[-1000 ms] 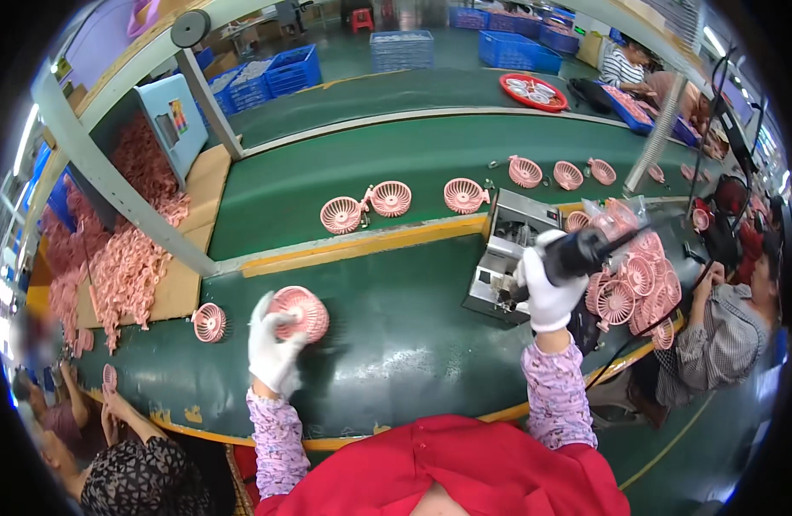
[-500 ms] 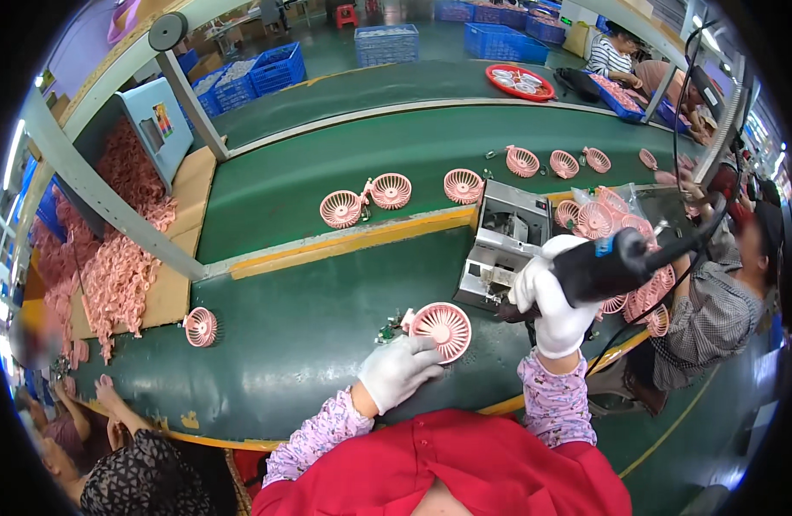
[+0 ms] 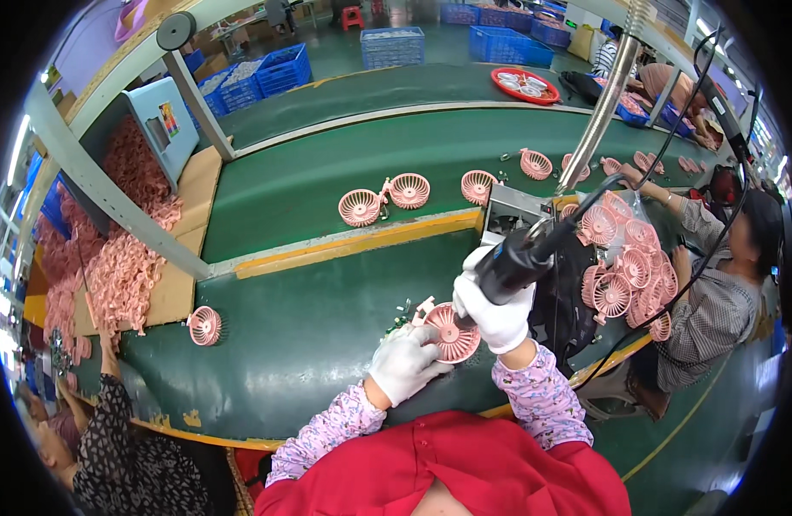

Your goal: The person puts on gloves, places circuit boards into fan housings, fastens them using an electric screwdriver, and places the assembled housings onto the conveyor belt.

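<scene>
A round pink slatted fan housing (image 3: 458, 337) lies on the green work surface in front of me. My left hand (image 3: 404, 365), in a white glove, grips its left edge with bent fingers. Wrapped around a black corded electric screwdriver (image 3: 509, 267) is my gloved right hand (image 3: 494, 316). The tool leans over the housing, its lower end by the housing's right side; the hand hides most of the tip. A small green circuit board (image 3: 399, 325) with wires sits beside the housing's neck, partly behind my left fingers.
A metal box-shaped device (image 3: 518, 205) stands behind my right hand. To the right are piled pink housings (image 3: 632, 267) and a co-worker (image 3: 714, 284). More housings (image 3: 360, 207) rest on the conveyor belt (image 3: 284, 181). Pink parts (image 3: 129, 284) heap at left, near another worker (image 3: 125, 456).
My right hand has brought the screwdriver left, from beside the metal device to over the housing. The housing and my left hand have shifted slightly right.
</scene>
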The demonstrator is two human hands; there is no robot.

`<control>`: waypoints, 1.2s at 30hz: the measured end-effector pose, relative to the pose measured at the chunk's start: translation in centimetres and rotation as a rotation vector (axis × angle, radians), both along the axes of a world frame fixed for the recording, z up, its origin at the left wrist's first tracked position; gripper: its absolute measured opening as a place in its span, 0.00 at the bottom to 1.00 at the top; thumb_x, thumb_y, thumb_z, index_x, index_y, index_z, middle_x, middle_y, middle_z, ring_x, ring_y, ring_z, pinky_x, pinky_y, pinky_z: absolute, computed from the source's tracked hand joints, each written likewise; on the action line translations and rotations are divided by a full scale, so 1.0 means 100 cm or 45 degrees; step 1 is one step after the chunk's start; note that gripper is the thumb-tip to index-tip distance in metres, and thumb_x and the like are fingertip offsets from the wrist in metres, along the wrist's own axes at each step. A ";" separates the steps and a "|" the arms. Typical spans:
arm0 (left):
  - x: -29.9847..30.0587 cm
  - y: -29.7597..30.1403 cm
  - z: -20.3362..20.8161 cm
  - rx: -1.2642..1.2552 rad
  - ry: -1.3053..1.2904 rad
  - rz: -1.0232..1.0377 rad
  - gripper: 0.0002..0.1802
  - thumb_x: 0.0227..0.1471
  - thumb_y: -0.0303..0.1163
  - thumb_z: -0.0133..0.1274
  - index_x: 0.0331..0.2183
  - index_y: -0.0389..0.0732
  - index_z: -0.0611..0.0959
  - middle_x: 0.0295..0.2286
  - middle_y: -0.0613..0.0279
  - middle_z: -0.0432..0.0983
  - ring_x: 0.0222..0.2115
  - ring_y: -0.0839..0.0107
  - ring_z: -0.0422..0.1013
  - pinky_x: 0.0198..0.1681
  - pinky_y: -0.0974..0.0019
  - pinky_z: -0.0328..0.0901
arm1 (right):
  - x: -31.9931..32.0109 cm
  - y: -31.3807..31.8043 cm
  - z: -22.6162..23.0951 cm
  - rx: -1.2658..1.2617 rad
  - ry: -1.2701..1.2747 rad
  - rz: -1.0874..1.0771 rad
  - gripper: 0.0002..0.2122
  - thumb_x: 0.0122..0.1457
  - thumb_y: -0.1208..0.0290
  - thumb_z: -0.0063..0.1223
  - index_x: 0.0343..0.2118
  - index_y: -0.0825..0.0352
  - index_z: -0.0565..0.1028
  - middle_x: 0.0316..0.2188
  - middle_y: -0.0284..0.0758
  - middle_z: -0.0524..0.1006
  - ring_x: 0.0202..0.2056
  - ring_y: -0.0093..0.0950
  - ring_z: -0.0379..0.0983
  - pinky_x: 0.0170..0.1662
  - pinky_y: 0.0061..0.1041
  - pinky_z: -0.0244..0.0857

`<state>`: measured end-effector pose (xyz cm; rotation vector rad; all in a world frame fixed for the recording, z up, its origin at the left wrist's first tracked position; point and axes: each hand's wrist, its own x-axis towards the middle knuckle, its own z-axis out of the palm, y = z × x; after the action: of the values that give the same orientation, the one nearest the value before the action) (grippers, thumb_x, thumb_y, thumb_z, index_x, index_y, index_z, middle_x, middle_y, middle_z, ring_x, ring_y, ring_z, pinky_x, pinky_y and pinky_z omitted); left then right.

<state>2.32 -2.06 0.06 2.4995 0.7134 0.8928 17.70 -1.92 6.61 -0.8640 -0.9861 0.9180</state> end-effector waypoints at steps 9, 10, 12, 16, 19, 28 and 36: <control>0.001 0.000 -0.005 0.035 0.050 0.006 0.12 0.34 0.38 0.61 0.18 0.41 0.77 0.36 0.60 0.74 0.28 0.62 0.70 0.32 0.62 0.63 | 0.014 -0.002 -0.002 -0.064 0.100 0.448 0.13 0.42 0.83 0.59 0.32 0.70 0.69 0.23 0.30 0.71 0.24 0.17 0.70 0.28 0.17 0.65; 0.001 0.000 -0.005 0.047 0.063 0.011 0.13 0.34 0.39 0.61 0.19 0.41 0.77 0.37 0.60 0.74 0.28 0.61 0.70 0.32 0.61 0.64 | 0.018 -0.001 -0.008 -0.042 0.014 0.410 0.15 0.42 0.84 0.57 0.34 0.70 0.68 0.23 0.30 0.71 0.24 0.18 0.69 0.28 0.17 0.65; 0.001 0.001 0.000 0.015 0.040 0.008 0.13 0.33 0.38 0.62 0.20 0.40 0.78 0.36 0.59 0.74 0.28 0.61 0.70 0.32 0.61 0.64 | 0.021 -0.003 -0.007 0.047 0.043 0.322 0.16 0.43 0.84 0.56 0.37 0.69 0.67 0.23 0.29 0.70 0.23 0.18 0.68 0.27 0.17 0.65; -0.002 0.002 -0.006 -0.125 -0.120 0.028 0.14 0.32 0.37 0.63 0.22 0.40 0.78 0.34 0.57 0.72 0.29 0.59 0.70 0.30 0.62 0.65 | 0.037 -0.006 0.012 0.246 -0.073 -0.094 0.16 0.44 0.86 0.55 0.37 0.69 0.67 0.24 0.28 0.70 0.23 0.18 0.68 0.27 0.16 0.64; -0.005 0.008 -0.011 -0.132 0.063 -0.074 0.13 0.35 0.40 0.60 0.21 0.42 0.78 0.28 0.60 0.71 0.29 0.61 0.70 0.31 0.61 0.64 | 0.052 0.011 -0.002 0.131 -0.250 -0.466 0.11 0.44 0.84 0.57 0.32 0.70 0.69 0.23 0.28 0.73 0.24 0.18 0.71 0.26 0.17 0.64; -0.001 0.007 -0.004 0.025 0.107 -0.042 0.13 0.36 0.41 0.59 0.16 0.43 0.77 0.18 0.61 0.68 0.24 0.62 0.68 0.28 0.61 0.62 | 0.033 -0.008 0.009 -0.072 -0.119 -0.232 0.10 0.44 0.83 0.58 0.31 0.71 0.72 0.24 0.31 0.74 0.25 0.17 0.70 0.28 0.16 0.65; 0.006 0.005 -0.006 0.057 0.101 -0.064 0.11 0.34 0.41 0.61 0.19 0.45 0.79 0.19 0.63 0.69 0.24 0.63 0.68 0.29 0.62 0.60 | 0.000 -0.020 0.016 0.006 0.102 0.128 0.15 0.42 0.85 0.58 0.34 0.71 0.68 0.22 0.29 0.71 0.22 0.17 0.68 0.28 0.18 0.65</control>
<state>2.96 -1.59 -0.50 2.5926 0.6594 0.8048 17.67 -3.89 8.22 -0.7732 -0.9687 1.0281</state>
